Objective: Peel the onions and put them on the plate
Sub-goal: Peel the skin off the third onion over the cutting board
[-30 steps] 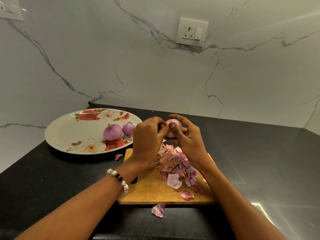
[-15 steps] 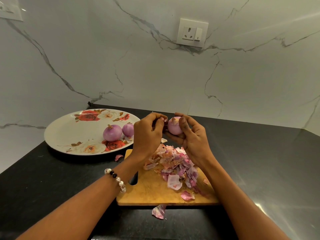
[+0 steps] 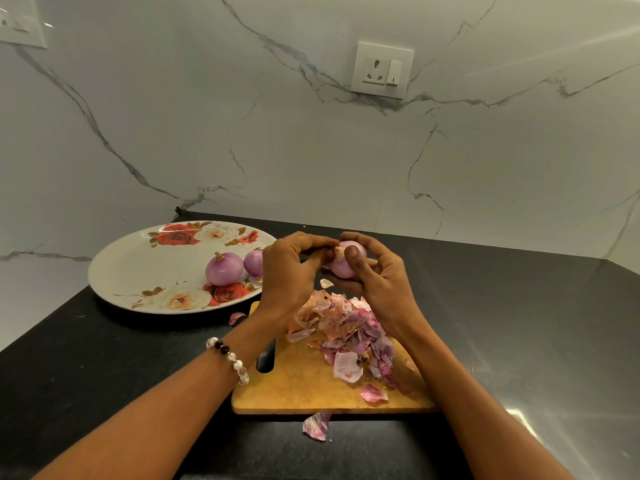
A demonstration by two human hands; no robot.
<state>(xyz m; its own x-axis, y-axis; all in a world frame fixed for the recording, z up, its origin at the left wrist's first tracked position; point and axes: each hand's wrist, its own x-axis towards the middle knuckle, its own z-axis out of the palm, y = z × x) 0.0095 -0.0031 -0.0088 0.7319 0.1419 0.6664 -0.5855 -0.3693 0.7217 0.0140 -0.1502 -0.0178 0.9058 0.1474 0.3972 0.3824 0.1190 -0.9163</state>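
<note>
My right hand point(image 3: 375, 277) grips a small pale purple onion point(image 3: 341, 266) above the far end of the wooden cutting board point(image 3: 311, 386), thumb across its front. My left hand point(image 3: 289, 271) pinches the dry tip at the onion's top left with curled fingers. Two peeled purple onions point(image 3: 224, 269) point(image 3: 254, 262) sit side by side on the white plate with rose prints point(image 3: 138, 265) at the left; the right one is partly hidden by my left hand. A heap of pink and tan onion skins point(image 3: 346, 327) lies on the board under my hands.
A black countertop point(image 3: 519, 341) carries everything, with a white marble wall behind and a wall socket point(image 3: 382, 70) above. Loose skin pieces lie off the board at its near edge point(image 3: 317, 426) and by the plate point(image 3: 236, 317). A bead bracelet point(image 3: 228, 358) circles my left wrist.
Both hands have lifted the onion slightly up and away from the skin heap. My left fingers have shifted to the onion's top tip.
</note>
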